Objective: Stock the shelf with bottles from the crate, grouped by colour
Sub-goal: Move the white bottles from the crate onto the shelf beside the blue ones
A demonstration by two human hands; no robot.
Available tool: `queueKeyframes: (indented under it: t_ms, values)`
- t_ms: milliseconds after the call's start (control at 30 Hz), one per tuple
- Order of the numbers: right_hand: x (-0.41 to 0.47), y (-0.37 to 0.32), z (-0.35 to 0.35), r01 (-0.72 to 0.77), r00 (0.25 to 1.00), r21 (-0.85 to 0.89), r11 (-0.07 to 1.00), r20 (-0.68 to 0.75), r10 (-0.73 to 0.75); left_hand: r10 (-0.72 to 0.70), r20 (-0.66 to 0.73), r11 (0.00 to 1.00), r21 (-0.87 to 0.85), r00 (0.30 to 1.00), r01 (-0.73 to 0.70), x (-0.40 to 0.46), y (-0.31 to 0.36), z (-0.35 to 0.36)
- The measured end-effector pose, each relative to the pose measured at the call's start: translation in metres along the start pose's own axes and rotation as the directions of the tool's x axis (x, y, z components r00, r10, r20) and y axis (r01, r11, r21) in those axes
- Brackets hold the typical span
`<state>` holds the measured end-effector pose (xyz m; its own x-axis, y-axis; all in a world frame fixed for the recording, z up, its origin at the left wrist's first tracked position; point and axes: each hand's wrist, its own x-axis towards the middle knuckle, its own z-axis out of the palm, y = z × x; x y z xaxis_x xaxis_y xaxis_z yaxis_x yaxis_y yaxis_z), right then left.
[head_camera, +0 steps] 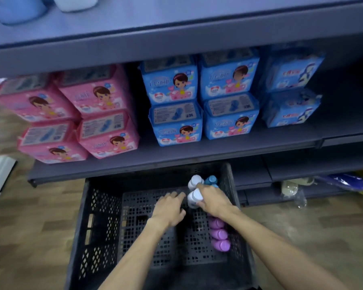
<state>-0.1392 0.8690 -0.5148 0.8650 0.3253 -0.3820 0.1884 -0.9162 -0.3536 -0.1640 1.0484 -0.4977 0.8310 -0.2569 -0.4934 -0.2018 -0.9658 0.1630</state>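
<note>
- Head view: both hands were down inside the black crate (96, 216), which sat on the wood floor under the lowest shelf edge (176, 162).
- Bottles left in the crate stood along its right wall: two white bottles (195, 181), a blue bottle (211, 180) behind them, and a row of purple bottles (219, 235) nearer the camera, partly under the right forearm.
- Right hand (214, 200) was curled round the nearer white bottle (195, 197), thumb and fingers wrapped on its body below the cap; the grip looked closed and firm.
- Left hand (170, 208) lay with fingers relaxed and loosely spread, tips reaching toward the same white pair, just beside them; it held nothing. Whether it touched the crate floor could not be told.
- Judgement on the step: taking the whites together would suit colour grouping. Best to lift straight up, clear of the blue bottle behind, and let the left hand take the second white rather than sit idle.
- Shelf above carried pink packs (71, 114) and blue packs (197, 97); open space showed to the right of them, a likely spot for bottles.
- Risk, as judged: the right forearm could knock the purple row on the way out.
</note>
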Motion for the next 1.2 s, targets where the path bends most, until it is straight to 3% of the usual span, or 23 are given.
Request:
queueKeyframes:
  t_ms: [533, 700, 867, 1000, 1200]
  values:
    - [-0.051, -0.094, -0.127, 0.075, 0.939, 0.044, 0.996, -0.339, -0.056, 0.203, -0.313, 0.969, 0.202, 0.928, -0.144, -0.067, -0.045, -0.147]
    - [-0.074, -0.115, -0.174, 0.143, 0.899, 0.033, 0.989, -0.422, -0.116, 0.279, -0.418, 0.944, 0.284, 0.864, -0.167, -0.087, -0.047, -0.19]
    - [-0.084, -0.125, -0.207, 0.155, 0.909, 0.017, 0.988, -0.394, -0.136, 0.348, -0.509, 0.929, 0.303, 0.788, -0.214, -0.106, -0.048, -0.214]
    - [-0.119, -0.153, -0.251, 0.229, 0.829, 0.101, 0.968, -0.542, -0.14, 0.383, -0.538, 0.918, 0.313, 0.751, -0.244, -0.117, -0.049, -0.232]
    - [-0.147, -0.182, -0.307, 0.338, 0.744, 0.122, 0.933, -0.642, -0.186, 0.44, -0.609, 0.897, 0.332, 0.66, -0.292, -0.14, -0.046, -0.273]
